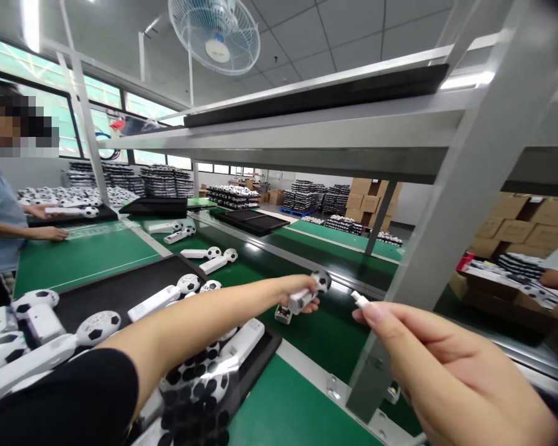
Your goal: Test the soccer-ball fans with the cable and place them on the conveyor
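My left hand [292,286], stretched out over the dark green belt [307,334], is closed around a white-handled device with a soccer-ball head [322,282]. Just below it, partly hidden by the hand, another device's white end [283,314] shows on the belt. Close to the camera, my right hand [446,365] pinches a small white plug-like piece [359,298] with a narrower tip between thumb and finger. Under and beside my left arm, a black tray [139,279] bears several more soccer-ball devices [97,327], some of them hidden by the arm.
Several soccer-ball devices [218,260] lie farther up the belt. A grey metal post [451,186] stands between my hands and the right side, under an overhead shelf [307,133]. A co-worker [0,210] handles a device at far left. Cardboard boxes [372,198] are stacked behind.
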The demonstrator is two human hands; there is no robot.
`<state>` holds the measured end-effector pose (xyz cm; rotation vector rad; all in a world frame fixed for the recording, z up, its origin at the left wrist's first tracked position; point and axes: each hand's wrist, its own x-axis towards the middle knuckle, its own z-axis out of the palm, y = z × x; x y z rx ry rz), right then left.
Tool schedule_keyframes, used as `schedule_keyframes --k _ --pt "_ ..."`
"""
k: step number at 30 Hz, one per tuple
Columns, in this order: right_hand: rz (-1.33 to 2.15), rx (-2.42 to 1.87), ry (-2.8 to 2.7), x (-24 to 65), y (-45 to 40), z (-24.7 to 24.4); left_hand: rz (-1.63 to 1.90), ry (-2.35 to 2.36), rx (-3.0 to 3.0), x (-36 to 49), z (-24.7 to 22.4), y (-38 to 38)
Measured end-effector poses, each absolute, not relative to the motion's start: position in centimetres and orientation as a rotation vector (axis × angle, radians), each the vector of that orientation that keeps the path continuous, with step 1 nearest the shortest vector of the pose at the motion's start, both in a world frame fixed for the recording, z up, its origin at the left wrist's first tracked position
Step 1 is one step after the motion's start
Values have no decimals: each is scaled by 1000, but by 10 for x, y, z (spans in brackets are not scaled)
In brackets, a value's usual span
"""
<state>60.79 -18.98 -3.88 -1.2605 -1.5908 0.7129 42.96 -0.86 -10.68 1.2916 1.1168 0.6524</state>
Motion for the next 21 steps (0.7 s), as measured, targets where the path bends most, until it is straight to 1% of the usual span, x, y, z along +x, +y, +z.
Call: schedule_keyframes --k 4,6,8,12,15,17,21 --pt "757 -1195 -1669 592 -180 -44 897 716 1009 398 -62 -61" --pt "766 -1160 -1696 579 -177 -47 1036 472 753 391 -47 -93" --pt "814 -1157 -1704 568 -176 -50 1114 332 592 390 -38 -120" --pt "1042 -1023 -1751 560 -171 -57 1126 333 710 394 -36 -141" --pt "1117 -992 -1772 565 -167 -59 1111 355 842 397 -39 -144" --pt "1089 -993 -1846 570 -165 -58 1127 419 931 397 -39 -147" --pt "918 -924 -2068 575 -163 -51 1129 596 1100 397 -36 -155"
